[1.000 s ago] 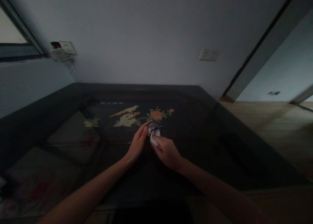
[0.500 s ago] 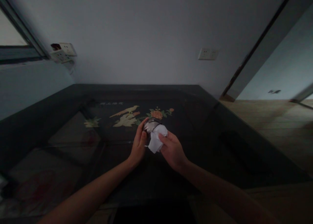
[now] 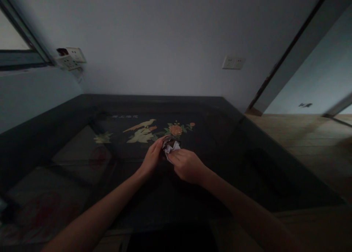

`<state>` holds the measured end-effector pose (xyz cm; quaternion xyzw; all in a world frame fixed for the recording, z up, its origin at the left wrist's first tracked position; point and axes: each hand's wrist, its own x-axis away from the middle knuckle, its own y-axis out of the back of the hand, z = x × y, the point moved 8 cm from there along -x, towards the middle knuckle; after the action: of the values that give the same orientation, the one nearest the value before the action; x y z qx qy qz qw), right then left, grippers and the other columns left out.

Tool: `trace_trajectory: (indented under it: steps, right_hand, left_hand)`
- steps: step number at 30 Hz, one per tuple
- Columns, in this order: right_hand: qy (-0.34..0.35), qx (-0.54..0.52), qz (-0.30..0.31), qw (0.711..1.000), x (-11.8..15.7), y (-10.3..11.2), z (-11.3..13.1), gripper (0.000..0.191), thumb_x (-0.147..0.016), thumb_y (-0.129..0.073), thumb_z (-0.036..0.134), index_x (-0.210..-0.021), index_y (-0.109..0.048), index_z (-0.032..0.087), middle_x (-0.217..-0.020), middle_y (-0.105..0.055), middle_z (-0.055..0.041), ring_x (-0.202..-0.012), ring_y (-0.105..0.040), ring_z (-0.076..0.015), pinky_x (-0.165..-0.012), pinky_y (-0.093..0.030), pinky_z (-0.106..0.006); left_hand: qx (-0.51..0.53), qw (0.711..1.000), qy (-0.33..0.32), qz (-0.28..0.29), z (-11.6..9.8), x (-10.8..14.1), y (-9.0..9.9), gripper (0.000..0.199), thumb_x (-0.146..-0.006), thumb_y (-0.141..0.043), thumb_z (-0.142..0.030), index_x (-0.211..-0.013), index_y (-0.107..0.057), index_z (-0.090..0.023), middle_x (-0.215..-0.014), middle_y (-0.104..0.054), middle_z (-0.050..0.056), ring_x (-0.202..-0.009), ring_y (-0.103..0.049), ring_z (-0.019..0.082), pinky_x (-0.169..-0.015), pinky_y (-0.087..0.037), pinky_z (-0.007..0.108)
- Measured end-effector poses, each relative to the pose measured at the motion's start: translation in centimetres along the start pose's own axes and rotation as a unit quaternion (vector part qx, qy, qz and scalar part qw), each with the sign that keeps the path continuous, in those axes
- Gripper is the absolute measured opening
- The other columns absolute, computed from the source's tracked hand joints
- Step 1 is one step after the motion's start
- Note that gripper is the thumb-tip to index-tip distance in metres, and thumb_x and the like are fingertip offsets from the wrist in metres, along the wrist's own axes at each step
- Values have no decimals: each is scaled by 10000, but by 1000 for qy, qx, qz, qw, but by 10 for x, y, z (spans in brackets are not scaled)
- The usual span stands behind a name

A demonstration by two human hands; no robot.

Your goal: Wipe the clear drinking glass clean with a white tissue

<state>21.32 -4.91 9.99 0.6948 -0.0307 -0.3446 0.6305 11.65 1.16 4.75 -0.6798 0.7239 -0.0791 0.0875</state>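
My left hand (image 3: 153,154) is wrapped round the left side of a small, dark, shiny, rounded object (image 3: 167,139), perhaps a glass or cup; its exact kind is too dim to tell. In my right hand (image 3: 187,165) is a crumpled white tissue (image 3: 172,148), pinched by the fingers and pressed into the object's near opening. Both hands meet over the middle of a dark glossy table (image 3: 203,134). Beyond them the tabletop bears a printed picture of a bird (image 3: 141,124) and an orange flower (image 3: 175,129).
A pale wall rises behind the table, with a double socket (image 3: 233,62) on it. More sockets (image 3: 72,58) sit at the left corner near a window frame. A long dark object (image 3: 271,169) lies at the table's right. Wooden floor (image 3: 286,129) shows beyond.
My right hand has moved left and turned over, pushing the tissue against the object. The tissue, spread out before, is now bunched up. My left hand has shifted slightly left.
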Motion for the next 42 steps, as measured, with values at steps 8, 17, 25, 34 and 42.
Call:
trace_trajectory:
  steps: [8,17,25,34,42]
  right_hand:
    - [-14,-11,-67,998,1,1,-10,234,-937,-434,136,-930,-668,154,-837,-703,-100,-810,-643,-215,-787,-485,-357]
    - [-73,-73,-142,985,9,29,-25,215,-914,-474,199,-987,-670,150,-860,-708,-110,-803,-623,-228,-743,-477,-377]
    - [-341,-434,-248,796,29,23,-57,250,-748,-695,309,-940,-675,149,-814,-716,-48,-708,-637,-195,-647,-503,-307]
    - [-316,-443,-232,807,26,24,-41,229,-781,-663,306,-939,-672,140,-774,-706,-33,-660,-618,-158,-583,-484,-250]
    - [-155,-165,-229,947,16,50,-3,210,-938,-471,274,-974,-624,135,-836,-694,-88,-766,-641,-188,-687,-504,-296]
  left_hand:
    - [47,997,67,2,-1,6,-7,447,-824,-575,-479,-1157,-616,-183,-1069,-696,96,-822,-657,198,-525,-494,220]
    - [89,987,36,128,0,9,-25,476,-834,-562,-527,-1207,-558,-232,-1234,-611,108,-1020,-631,255,-763,-561,371]
    - [-6,990,-91,108,-10,20,-27,862,-724,-755,-305,-1438,-272,-320,-1455,-412,107,-1316,-432,284,-1065,-384,423]
    - [49,986,-95,127,-13,21,-27,790,-726,-762,-246,-1401,-357,-317,-1346,-544,81,-1232,-518,269,-1041,-404,383]
    - [198,966,10,164,-17,22,-32,686,-663,-805,-378,-1285,-533,-280,-1281,-604,58,-1240,-500,284,-1007,-416,358]
